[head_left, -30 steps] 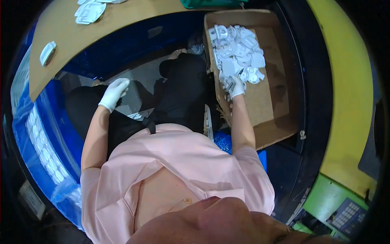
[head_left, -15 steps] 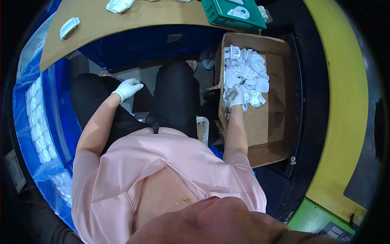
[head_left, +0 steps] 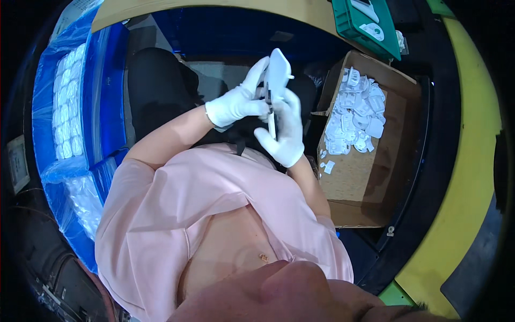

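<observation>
In front of my lap, both hands, in white gloves, come together. My left hand (head_left: 236,104) is closed, with the lower edge of a white plastic part (head_left: 278,70) at its fingers; the part stands upright, smooth and rounded, with a small peg on its right side. My right hand (head_left: 287,131) is closed around a slim tool (head_left: 269,99) with a dark end and a pale handle, its exact kind unclear. The dark end lies close to the part's lower edge; fingers hide whether they touch.
A cardboard box (head_left: 348,188) on the right holds a heap of white plastic parts (head_left: 357,110). The green tray (head_left: 354,29) with white pieces stands on the table edge (head_left: 214,6). Left, a blue plastic-lined crate (head_left: 96,102) contains wrapped white items (head_left: 68,102).
My right hand has left the box's heap and come to the middle. My left hand has moved right to meet it, and a white part is now between them. The view has shifted left.
</observation>
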`<state>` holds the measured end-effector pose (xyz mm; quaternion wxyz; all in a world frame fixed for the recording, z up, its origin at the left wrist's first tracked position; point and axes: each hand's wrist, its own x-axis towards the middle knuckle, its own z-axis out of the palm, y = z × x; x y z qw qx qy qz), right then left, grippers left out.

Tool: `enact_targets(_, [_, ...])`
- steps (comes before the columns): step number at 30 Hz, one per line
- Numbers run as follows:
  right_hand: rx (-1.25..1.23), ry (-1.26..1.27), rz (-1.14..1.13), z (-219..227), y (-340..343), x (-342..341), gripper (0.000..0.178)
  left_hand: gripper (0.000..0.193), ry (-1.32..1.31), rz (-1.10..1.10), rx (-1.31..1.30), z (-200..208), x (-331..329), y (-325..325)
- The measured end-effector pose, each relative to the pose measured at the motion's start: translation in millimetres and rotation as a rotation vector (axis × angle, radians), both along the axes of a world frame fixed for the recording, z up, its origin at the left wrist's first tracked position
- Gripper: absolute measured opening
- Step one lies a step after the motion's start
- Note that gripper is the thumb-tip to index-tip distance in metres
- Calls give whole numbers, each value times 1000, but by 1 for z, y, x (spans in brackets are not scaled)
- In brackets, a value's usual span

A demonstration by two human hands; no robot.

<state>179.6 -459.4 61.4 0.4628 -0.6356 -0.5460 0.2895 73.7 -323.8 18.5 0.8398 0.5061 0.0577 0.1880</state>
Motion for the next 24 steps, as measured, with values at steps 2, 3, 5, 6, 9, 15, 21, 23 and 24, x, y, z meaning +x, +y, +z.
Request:
enact_targets(2, [-61,501,187,0,4,-12,84,104,79,-219,-143,0,-20,15])
enact_targets(3, [-97,606,269,4,6,-15,90,104,91,-220,-135,2,-26,17])
enact_targets(5, [-172,679,325,17,9,-19,90,107,-4,-193,-188,9,-39,19])
enact_targets(6, [-230,696,342,22,9,-19,91,110,53,-90,-244,24,-45,15])
enact_targets(9, [-298,661,438,32,17,-14,79,105,-67,-104,-410,30,-54,17])
enact_targets(15, [-113,703,53,48,11,-21,57,95,-182,-30,-376,41,-59,27])
enact_targets(21, [-210,-364,105,55,-6,-21,56,104,-56,12,-131,42,-71,35])
enact_targets(23, [-217,-378,105,54,-7,-23,56,104,-28,21,-118,43,-73,34])
enact_targets(24, [-210,-456,114,53,-5,-23,55,104,-35,17,-122,44,-74,33])
